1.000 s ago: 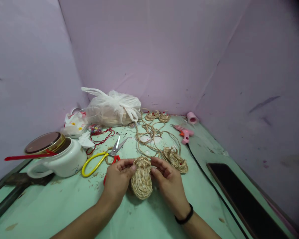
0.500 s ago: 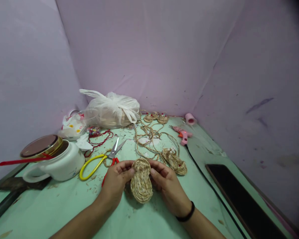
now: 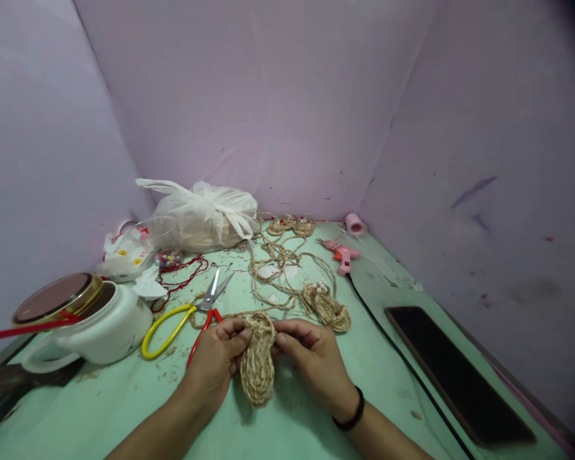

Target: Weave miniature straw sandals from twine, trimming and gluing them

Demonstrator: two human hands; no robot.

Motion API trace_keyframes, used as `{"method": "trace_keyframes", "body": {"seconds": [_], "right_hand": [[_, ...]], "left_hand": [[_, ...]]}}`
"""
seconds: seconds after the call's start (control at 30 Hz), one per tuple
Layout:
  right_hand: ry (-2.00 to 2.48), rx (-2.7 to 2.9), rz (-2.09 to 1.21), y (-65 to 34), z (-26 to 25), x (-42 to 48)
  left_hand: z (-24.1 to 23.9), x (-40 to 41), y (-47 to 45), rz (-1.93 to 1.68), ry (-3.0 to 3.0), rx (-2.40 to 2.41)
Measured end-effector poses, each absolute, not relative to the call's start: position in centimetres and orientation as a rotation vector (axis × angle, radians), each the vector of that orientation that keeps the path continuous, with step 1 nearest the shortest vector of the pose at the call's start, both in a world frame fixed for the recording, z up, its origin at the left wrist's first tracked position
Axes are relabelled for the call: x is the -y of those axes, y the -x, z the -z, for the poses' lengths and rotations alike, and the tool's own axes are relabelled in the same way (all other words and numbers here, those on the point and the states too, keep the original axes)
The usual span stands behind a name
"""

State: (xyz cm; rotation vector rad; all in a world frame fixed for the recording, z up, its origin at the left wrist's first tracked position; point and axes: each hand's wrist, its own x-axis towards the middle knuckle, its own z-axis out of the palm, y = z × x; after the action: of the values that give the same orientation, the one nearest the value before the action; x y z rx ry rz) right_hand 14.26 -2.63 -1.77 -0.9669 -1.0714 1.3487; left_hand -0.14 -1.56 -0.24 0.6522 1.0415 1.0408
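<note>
A small shoe sole of coiled straw rope (image 3: 257, 374) hangs between both hands, its rounder end toward me. My left hand (image 3: 218, 354) pinches its upper left edge between thumb and fingers. At the upper right edge, my right hand (image 3: 311, 354) grips it the same way; a black band circles that wrist. Scissors (image 3: 206, 306) with one yellow and one red handle lie open just beyond my left hand. Past my right hand rests a finished-looking woven straw slipper (image 3: 326, 306) with white beads. Loose straw rope (image 3: 280, 262) tangles behind the sole.
A pink glue gun (image 3: 342, 254) with a black cord and a dark phone (image 3: 455, 374) lie at right. On the left stand a white teapot (image 3: 110, 329) and a hammer-like tool (image 3: 16, 386). Farther back are a white plastic bag (image 3: 204, 214), beads (image 3: 168, 258) and small straw slippers (image 3: 291, 225).
The sole has tilted and turned in my hands, with its far end now more pinched between them. The whole scene has shifted left as my head moved.
</note>
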Motion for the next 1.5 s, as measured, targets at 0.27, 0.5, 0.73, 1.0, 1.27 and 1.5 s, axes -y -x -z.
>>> {"method": "trace_keyframes", "body": {"seconds": [0.27, 0.5, 0.73, 1.0, 1.27, 1.5], "right_hand": [[1.147, 1.358, -0.916, -14.3, 1.7, 3.3], [1.032, 0.959, -1.32, -13.3, 1.2, 3.4], [1.062, 0.807, -1.434, -13.6, 1.2, 2.9], [1.165, 0.856, -1.44, -13.8, 2.5, 2.3], [1.327, 1.19, -1.134, -16.1, 0.9, 2.0], [1.778, 1.581, -0.135, -22.3, 0.4, -0.7]], "left_hand": [[0.0, 1.8, -0.2, -1.064, -0.669, -1.083], [0.7, 2.1, -0.3, -1.119, -0.692, -1.083], [1.2, 1.8, 0.1, -1.224, -0.732, -1.178], [1.0, 2.0, -0.2, -1.176, -0.737, -1.178], [0.3, 2.0, -0.3, -1.096, -0.741, -1.155], [0.4, 1.7, -0.2, -1.144, -0.691, -1.199]]}}
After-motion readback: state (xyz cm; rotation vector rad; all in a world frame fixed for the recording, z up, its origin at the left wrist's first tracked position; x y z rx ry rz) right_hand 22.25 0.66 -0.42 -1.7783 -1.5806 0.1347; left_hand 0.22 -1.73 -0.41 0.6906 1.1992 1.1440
